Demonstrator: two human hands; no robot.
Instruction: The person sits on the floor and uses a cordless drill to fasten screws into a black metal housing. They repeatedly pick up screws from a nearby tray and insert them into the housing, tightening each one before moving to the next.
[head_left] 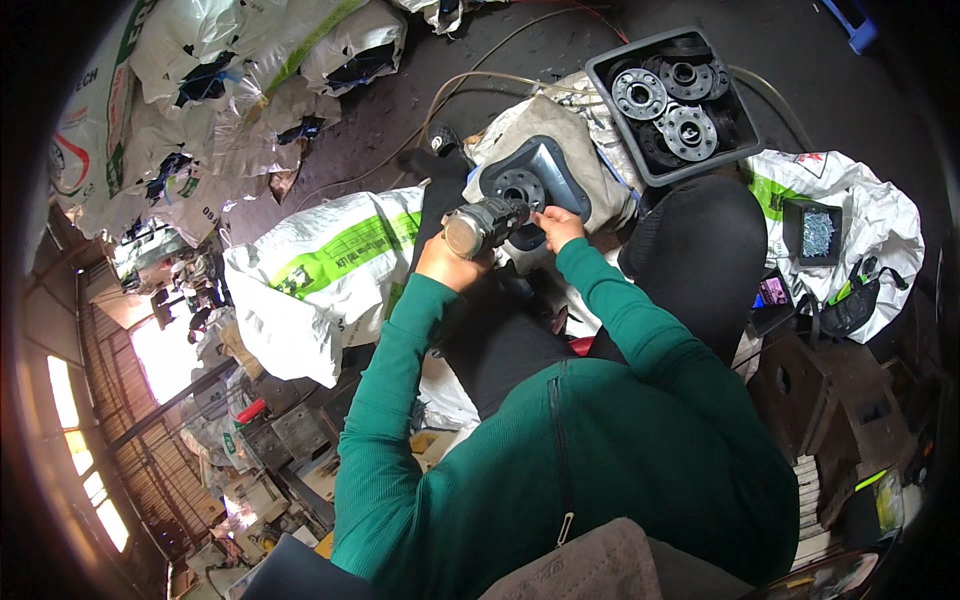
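My left hand (450, 264) is wrapped round a grey metal power driver (482, 228), which points away from me and to the right. Its tip meets the near side of a dark round flanged part (518, 187) with holes around a central hub. That part sits on a shiny dark moulded piece (552, 165) on a cloth-covered support (590, 150) between my legs. My right hand (562, 229) is closed in a pinch beside the driver's tip. Whatever its fingertips hold is too small to make out.
A grey bin (648, 176) of several flanged discs stands at the far right. Right of my knee, a small black box of screws (818, 232) rests on a white sack (880, 200). Another sack (330, 262) lies left. A hose (440, 95) crosses the floor.
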